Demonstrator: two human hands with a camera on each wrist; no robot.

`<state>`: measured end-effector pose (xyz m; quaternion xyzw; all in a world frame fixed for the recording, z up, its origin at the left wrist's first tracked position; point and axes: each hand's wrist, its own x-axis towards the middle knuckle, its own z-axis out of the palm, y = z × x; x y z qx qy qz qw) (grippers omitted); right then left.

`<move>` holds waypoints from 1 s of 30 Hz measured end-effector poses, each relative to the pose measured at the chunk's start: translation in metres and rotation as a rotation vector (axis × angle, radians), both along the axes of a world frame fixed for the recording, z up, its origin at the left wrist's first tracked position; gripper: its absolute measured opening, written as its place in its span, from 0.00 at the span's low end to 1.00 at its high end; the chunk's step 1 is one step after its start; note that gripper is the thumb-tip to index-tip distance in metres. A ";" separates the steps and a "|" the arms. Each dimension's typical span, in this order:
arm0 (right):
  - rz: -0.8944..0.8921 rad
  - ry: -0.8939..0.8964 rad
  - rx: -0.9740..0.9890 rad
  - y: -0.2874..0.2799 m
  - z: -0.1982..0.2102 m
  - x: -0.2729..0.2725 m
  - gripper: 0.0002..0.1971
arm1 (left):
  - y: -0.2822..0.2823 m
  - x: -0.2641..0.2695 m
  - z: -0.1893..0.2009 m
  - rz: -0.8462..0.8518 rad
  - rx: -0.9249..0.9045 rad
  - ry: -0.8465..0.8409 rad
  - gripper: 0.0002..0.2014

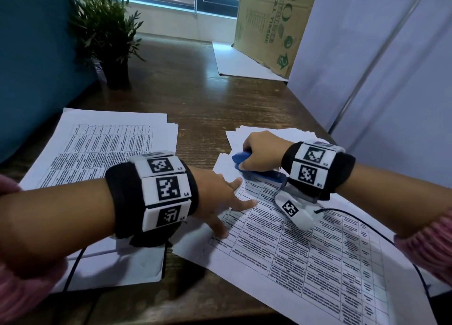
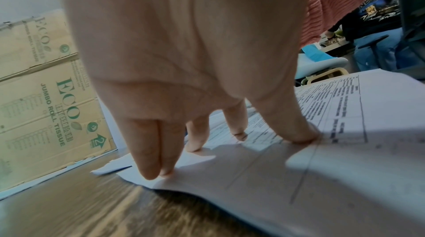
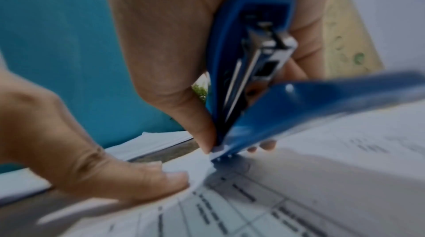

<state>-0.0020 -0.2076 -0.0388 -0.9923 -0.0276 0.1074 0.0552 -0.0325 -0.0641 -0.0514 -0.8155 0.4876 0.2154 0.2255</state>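
Left hand flat, fingers spread straight, pressing white printed sheets with black table grid; grips nothing. Right hand, at 1 o'clock from left, fingers curled round blue plastic stapler, which gapes wide on sheets' far corner.

Risk: left index fingertip near stapler, pinch likely; loose sheets may fan, staple missing some.

Room: second white paper pile at 9 o'clock; brown wooden table open toward 12; white partition panel hems table edge at 2.

The right hand covers the middle of the stapler. Print on the sheet is too small to read; its near edge is cut off.
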 end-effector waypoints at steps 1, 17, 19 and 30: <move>0.039 -0.028 -0.039 0.002 -0.001 -0.001 0.14 | 0.000 0.000 0.000 0.000 -0.001 -0.001 0.42; 0.291 -0.155 -0.301 0.020 0.004 -0.019 0.05 | 0.001 0.000 0.000 0.007 -0.038 0.019 0.41; 0.286 -0.153 -0.291 0.019 0.003 -0.019 0.06 | 0.001 -0.001 0.000 0.007 -0.037 0.015 0.41; -0.045 0.069 0.080 -0.005 0.000 0.007 0.13 | 0.000 -0.002 0.004 0.026 -0.003 0.031 0.41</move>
